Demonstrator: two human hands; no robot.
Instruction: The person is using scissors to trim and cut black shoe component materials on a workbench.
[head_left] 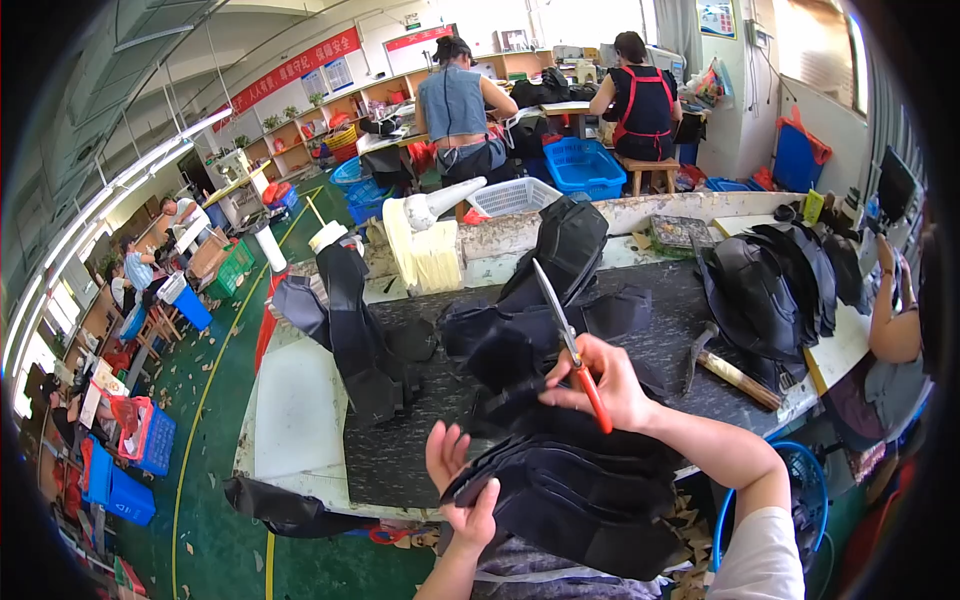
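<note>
My left hand (468,490) grips the left end of a fanned stack of black fabric pieces (575,495) at the table's near edge. Its thumb lies on top, and some fingers are raised. Scissors (553,298) with orange-red handles are in my right hand (608,385), blades pointing up and away. A dark piece (500,360) is close to my right fingertips; whether they pinch it I cannot tell. More black pieces (575,235) lie in piles on the dark mat (440,460) beyond my hands.
A hammer (735,378) with a wooden handle lies right of my right hand. Black curved parts (765,285) are heaped at the right. A blue basket (800,470) stands beside the table's right edge. A person's arm (893,320) is at far right; two people sit beyond the table.
</note>
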